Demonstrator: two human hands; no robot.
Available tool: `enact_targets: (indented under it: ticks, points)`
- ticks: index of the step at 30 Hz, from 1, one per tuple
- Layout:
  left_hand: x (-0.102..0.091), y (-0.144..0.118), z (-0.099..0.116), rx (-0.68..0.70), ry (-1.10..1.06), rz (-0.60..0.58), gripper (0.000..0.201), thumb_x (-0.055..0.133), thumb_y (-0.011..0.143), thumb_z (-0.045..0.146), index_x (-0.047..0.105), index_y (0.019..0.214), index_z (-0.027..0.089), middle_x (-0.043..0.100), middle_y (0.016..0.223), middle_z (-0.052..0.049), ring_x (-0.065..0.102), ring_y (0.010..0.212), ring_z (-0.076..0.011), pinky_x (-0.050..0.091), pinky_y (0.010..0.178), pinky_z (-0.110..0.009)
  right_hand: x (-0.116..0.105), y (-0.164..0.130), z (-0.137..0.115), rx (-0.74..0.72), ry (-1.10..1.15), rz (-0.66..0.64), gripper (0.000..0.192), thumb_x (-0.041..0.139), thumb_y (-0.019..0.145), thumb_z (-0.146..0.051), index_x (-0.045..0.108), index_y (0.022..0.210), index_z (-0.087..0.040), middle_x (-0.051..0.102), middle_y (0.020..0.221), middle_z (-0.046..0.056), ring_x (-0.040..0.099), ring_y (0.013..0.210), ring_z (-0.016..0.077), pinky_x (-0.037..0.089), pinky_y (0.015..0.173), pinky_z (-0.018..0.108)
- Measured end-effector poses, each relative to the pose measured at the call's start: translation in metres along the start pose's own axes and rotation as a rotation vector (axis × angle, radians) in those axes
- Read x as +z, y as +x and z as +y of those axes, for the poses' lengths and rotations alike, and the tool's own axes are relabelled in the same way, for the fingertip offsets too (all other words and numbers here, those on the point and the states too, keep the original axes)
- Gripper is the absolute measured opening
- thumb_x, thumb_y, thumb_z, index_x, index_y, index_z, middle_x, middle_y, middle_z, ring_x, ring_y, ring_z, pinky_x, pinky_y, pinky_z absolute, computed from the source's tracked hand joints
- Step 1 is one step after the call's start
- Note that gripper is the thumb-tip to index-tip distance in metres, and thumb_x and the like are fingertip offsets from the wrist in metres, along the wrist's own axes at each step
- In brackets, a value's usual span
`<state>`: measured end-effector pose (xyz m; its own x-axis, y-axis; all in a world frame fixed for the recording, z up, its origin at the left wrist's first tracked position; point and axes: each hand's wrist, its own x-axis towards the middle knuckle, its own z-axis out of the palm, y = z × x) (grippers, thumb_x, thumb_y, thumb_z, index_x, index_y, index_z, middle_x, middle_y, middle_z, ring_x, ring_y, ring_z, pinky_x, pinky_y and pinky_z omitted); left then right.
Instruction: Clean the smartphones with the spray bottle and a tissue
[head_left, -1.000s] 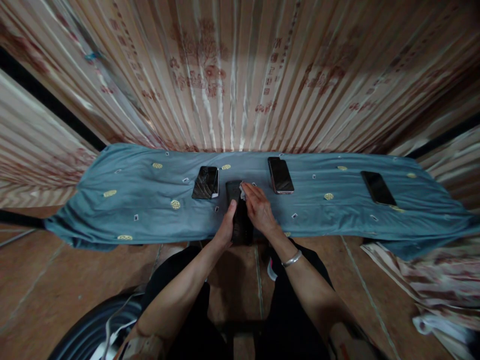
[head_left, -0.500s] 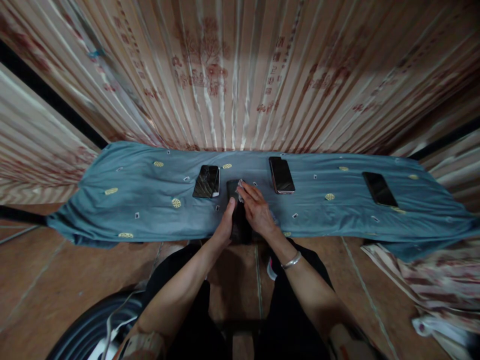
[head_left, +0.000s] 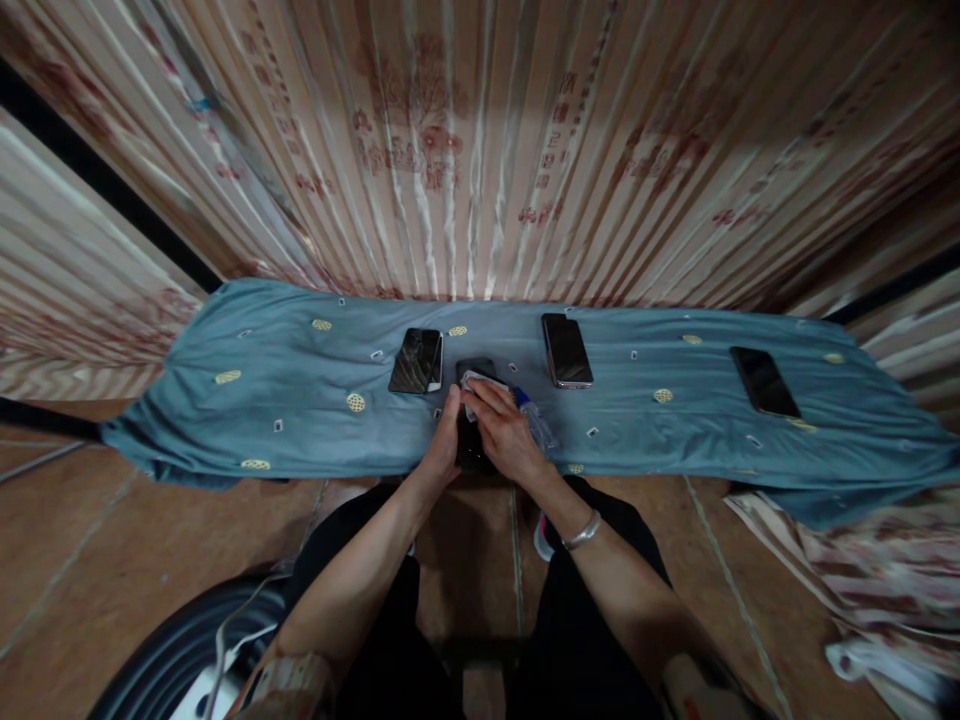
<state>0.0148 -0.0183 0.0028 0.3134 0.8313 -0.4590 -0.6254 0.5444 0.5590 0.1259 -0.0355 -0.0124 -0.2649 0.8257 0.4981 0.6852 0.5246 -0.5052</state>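
Flat black slab-shaped phone point(head_left: 472, 440) lies lengthwise away from the person — left hand point(head_left: 442, 450) grips its left edge, right hand point(head_left: 504, 432) presses a small white wipe point(head_left: 474, 382) onto it

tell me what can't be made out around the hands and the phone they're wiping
Head view only:
- dark phone: mostly covered by the left hand and right hand; screen state unreadable.
- white cloth: largely under the right fingers.
- small bottle: label too small and blurred.
- cracked phone: damage detail too small.

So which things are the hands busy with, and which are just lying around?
In use:
left hand
right hand
dark phone
white wipe

Lying about:
cracked phone
phone with a pinkish rim
black phone
small bottle
blue cloth
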Motion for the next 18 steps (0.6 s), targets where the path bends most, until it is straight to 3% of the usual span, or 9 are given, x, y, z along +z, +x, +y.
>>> enact_targets:
  ticks: [5,12,18]
  points:
    - [-0.001,-0.001,0.003,0.058,0.005,0.028,0.049,0.041,0.099,0.045,0.066,0.122,0.011,0.074,0.106,-0.010,0.064,0.116,-0.0223,0.048,0.103,-0.033,-0.001,-0.001,-0.006,-0.025,0.030,-0.012,0.049,0.036,0.092,-0.006,0.059,0.134,-0.016,0.057,0.141,0.015,0.045,0.138,0.0236,0.042,0.115,0.046]
    - [0.004,-0.005,0.012,-0.016,0.025,0.061,0.049,0.037,0.099,0.048,0.072,0.097,0.014,0.075,0.091,-0.008,0.066,0.108,-0.0248,0.052,0.093,-0.030,0.004,-0.005,-0.014,-0.054,0.042,-0.009,0.051,0.035,0.090,-0.004,0.059,0.132,-0.019,0.058,0.138,0.011,0.046,0.137,0.0227,0.043,0.114,0.047]
    - [0.000,-0.002,0.017,-0.009,0.065,0.051,0.049,0.042,0.094,0.055,0.071,0.090,0.015,0.072,0.077,-0.007,0.071,0.095,-0.0231,0.057,0.081,-0.029,0.007,-0.009,-0.017,-0.076,0.053,-0.040,0.051,0.036,0.090,-0.004,0.057,0.134,-0.017,0.056,0.140,0.013,0.044,0.138,0.0237,0.044,0.114,0.047]
